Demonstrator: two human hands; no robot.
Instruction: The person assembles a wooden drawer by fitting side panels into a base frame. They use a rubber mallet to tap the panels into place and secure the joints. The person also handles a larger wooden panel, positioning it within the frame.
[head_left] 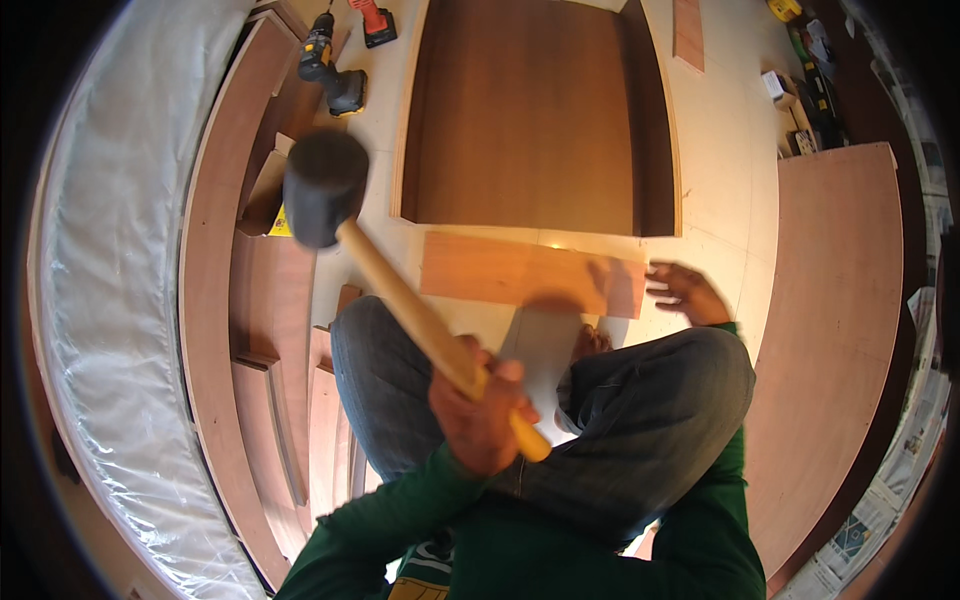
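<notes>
My left hand (482,415) is wrapped round the wooden handle of a rubber mallet (326,185). Its black head is raised to the upper left, above my left knee. Beyond my right knee, my right hand (688,292) has its fingers spread and holds nothing. It hovers beside the right end of a reddish-brown wooden board (500,270) lying flat on the floor. Just past that board rests a large wooden panel with raised sides (520,120), like a shallow open box. The mallet and my hand cast shadows onto the board.
A cordless drill (330,75) and a red-and-black power tool (374,22) lie at the upper left. Wooden boards (275,330) are stacked along the left, beside plastic-wrapped padding (120,300). A wide panel (835,300) stands at right, with tools (820,95) behind it.
</notes>
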